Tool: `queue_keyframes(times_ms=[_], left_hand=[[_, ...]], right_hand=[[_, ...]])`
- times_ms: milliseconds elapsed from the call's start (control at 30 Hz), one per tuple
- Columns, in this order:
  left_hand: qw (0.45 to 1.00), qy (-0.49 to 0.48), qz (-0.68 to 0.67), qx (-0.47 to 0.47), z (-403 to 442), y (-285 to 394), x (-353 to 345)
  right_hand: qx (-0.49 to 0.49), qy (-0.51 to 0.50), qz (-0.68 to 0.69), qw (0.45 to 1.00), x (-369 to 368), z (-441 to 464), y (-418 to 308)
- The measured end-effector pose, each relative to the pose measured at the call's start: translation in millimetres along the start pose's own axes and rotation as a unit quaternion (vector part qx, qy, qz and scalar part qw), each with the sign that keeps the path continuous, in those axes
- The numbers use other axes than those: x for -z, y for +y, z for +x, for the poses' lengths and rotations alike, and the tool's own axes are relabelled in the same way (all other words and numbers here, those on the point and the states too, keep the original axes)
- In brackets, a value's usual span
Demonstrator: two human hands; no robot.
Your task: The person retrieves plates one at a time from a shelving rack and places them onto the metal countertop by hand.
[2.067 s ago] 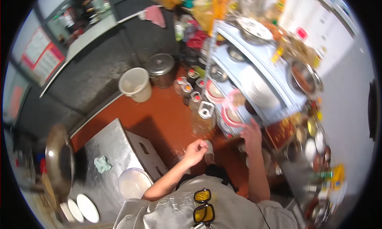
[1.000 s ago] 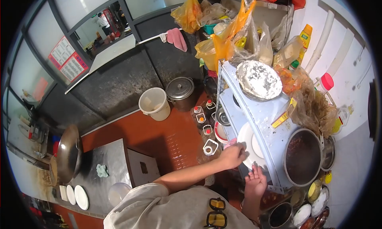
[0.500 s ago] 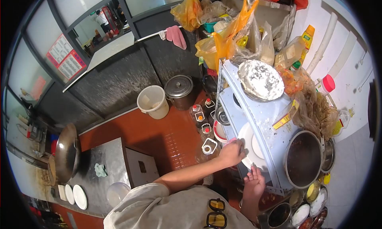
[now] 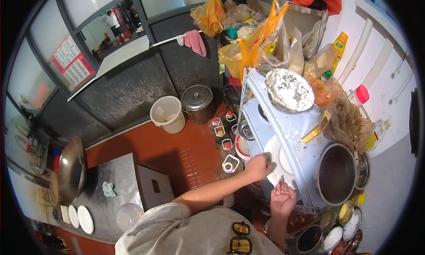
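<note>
Left grip [image 4: 259, 167] curls against white plate [image 4: 282, 160]; right grip [image 4: 283, 200] palm-up beside it.

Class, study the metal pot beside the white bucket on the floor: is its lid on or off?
On: the lid covers the top of the metal pot, hiding the inside.

One head-worn camera looks forward and down over the wearer's shirt [image 4: 190, 230], close at the bottom edge. The left hand [image 4: 260, 167] and right hand [image 4: 283, 199] appear near, right of centre. The wide, curved field, dark-cornered, spans the counter [image 4: 99, 168] at left, shelf rack [image 4: 296, 129] at right and, farther off, the dark wall [image 4: 128, 91].
</note>
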State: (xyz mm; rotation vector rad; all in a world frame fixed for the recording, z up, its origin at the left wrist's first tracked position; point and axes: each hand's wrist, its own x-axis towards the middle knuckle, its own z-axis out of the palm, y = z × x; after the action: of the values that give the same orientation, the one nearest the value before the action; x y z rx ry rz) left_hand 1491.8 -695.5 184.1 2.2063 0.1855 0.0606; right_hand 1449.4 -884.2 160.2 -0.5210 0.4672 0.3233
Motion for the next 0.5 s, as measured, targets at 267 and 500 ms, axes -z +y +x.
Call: queue_keyframes(times_ms=[267,500], left_hand=[[0.999,-0.019,-0.031,0.037,10,-5,-4],[0.995,-0.035,-0.023,0.094,23,0,-5]], right_hand=[[0.014,0.026,-0.068,0.997,3,11,3],[0.024,0.053,-0.113,0.992,13,22,5]])
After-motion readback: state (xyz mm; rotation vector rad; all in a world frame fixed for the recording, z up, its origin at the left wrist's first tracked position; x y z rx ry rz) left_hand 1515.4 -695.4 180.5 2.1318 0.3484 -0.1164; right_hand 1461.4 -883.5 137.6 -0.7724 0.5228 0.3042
